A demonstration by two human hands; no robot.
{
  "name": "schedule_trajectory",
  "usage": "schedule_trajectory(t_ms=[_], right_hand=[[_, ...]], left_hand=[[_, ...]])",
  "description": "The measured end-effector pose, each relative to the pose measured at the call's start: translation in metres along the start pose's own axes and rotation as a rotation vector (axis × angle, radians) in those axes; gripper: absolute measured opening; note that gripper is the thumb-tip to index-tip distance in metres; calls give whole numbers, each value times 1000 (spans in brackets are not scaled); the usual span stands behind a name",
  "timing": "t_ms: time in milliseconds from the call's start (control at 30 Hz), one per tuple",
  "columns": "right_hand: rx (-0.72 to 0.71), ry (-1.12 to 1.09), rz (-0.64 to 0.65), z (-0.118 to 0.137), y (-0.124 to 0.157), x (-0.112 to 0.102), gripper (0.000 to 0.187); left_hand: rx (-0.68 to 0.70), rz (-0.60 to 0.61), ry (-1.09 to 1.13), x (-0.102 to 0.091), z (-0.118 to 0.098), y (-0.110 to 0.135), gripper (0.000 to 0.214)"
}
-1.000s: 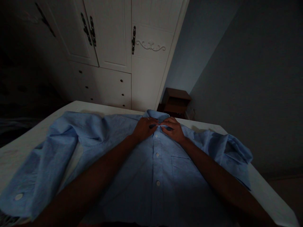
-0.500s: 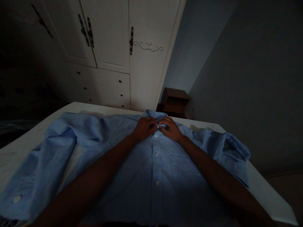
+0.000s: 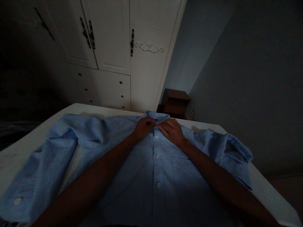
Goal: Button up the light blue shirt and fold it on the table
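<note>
A light blue button-up shirt (image 3: 132, 164) lies front side up on a white table (image 3: 14, 154), its sleeves spread to both sides. Both my hands meet at its collar (image 3: 155, 115) on the far side. My left hand (image 3: 143, 127) has its fingers curled, pinching the left collar edge. My right hand (image 3: 172, 130) lies on the right side of the collar with fingers pressed on the cloth near the top button. White buttons (image 3: 156, 155) run down the closed placket, and a chest pocket (image 3: 183, 170) sits to the right of it.
A white wardrobe (image 3: 113, 50) with dark handles and drawers stands behind the table. A small brown wooden nightstand (image 3: 176, 102) sits in the corner by the grey-blue wall. The room is dim, with darkness at the left.
My hands have shifted slightly up onto the collar. The right hand's fingers have flattened from a pinch near the top button. The shirt stays in place.
</note>
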State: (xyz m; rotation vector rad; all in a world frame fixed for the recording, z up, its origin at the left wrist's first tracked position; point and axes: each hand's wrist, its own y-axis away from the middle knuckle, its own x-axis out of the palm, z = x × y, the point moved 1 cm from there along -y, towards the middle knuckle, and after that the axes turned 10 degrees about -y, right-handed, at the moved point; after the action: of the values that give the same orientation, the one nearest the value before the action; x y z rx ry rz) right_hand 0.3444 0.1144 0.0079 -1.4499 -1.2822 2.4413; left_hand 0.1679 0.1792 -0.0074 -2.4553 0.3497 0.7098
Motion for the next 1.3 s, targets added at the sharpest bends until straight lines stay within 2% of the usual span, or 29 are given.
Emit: schedule_trajectory(t_ms=[67,200,367,467,600,700,767,867,1000,1100,1233,1300], right_hand=[[115,-82,13,5,-2,3,23],[381,-337,-94,4,-6,11,16],[484,-495,-114,-8,-4,20,14],[437,-463,-86,-9,-3,19,16],[226,-235,-65,-1,-5,11,12],[83,-81,-43,1,-6,8,24],[37,-45,8,-3,-5,9,28],[41,-58,92,-13,-3,12,24],[78,-60,107,-17,-1,13,23],[97,-73,108,-14,-1,11,25],[107,-85,112,-12,-1,10,26],[110,-107,111,-13,-1,11,26]], left_hand=[[-9,7,1,0,0,0,11],[-9,6,7,0,2,-1,13],[19,39,4,2,5,-2,13],[13,52,6,3,5,-2,13],[-26,78,44,2,5,-3,15],[-52,89,60,2,6,-4,13],[-53,100,29,2,5,-3,13],[-16,111,-117,4,1,-1,14],[37,99,-317,7,-6,4,14],[36,91,-326,7,-7,6,13],[61,95,-277,4,-6,5,30],[83,129,-333,4,-7,4,23]])
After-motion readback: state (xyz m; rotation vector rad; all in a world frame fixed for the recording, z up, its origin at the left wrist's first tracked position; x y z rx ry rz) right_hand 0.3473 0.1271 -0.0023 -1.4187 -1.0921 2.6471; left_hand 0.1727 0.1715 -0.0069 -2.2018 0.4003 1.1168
